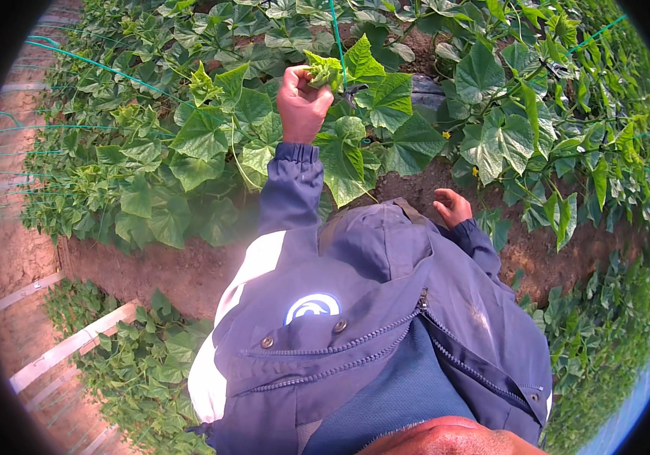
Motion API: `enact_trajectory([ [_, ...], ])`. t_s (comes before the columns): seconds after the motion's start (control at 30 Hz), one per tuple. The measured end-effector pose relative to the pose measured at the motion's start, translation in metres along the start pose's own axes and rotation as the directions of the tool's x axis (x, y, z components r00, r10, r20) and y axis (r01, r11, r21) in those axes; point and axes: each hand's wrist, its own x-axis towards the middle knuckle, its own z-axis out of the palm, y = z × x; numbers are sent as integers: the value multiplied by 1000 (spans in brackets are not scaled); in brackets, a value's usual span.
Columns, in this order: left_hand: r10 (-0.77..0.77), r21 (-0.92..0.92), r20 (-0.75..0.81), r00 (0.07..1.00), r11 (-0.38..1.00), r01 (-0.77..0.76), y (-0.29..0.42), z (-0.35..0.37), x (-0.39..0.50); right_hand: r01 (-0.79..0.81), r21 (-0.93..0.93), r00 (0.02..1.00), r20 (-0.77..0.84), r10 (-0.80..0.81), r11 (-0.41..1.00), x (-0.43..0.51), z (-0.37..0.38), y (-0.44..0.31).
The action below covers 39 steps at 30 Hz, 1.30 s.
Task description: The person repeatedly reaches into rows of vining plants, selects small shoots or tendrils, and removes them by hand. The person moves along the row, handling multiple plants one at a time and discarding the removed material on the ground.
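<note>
My left hand (304, 104) is raised among cucumber vines, its fingers and thumb closed around a pale green shoot tip (328, 73) with young crumpled leaves. Just right of it, a taut green string (337, 40) runs down to a small black clip (353, 94) on the vine. Broad leaves (390, 102) surround that clip. My right hand (453, 207) hangs low beside my waist, fingers loosely bent and thumb apart, with nothing visible in it. Bare soil and a large cucumber leaf (490, 142) lie near that hand.
More green strings (109, 72) stretch across the left side. Another black clip (555, 68) sits on a vine at right. A soil path (188, 267) runs beside me, with another plant row (148, 364) behind. Pale bars (74, 344) cross the lower left.
</note>
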Motion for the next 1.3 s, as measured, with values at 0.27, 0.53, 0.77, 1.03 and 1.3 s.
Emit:
enact_trajectory([
  [0.27,-42,-291,5,999,956,41,-10,-5,-20,505,252,860,-73,-505,825,51,-23,-233],
  [0.53,55,-385,173,983,923,17,-13,-18,-29,644,240,765,-179,-618,727,85,6,-317],
  [0.77,31,-239,293,956,970,42,-8,-23,-33,498,400,864,-154,-479,769,98,12,-313],
  [1.03,41,-98,343,938,995,-8,4,-14,-33,588,-9,802,-122,-584,809,115,-5,-332],
  [1.3,47,-118,365,930,993,-4,8,-10,-38,589,-108,773,-211,-598,800,112,-1,-343],
])
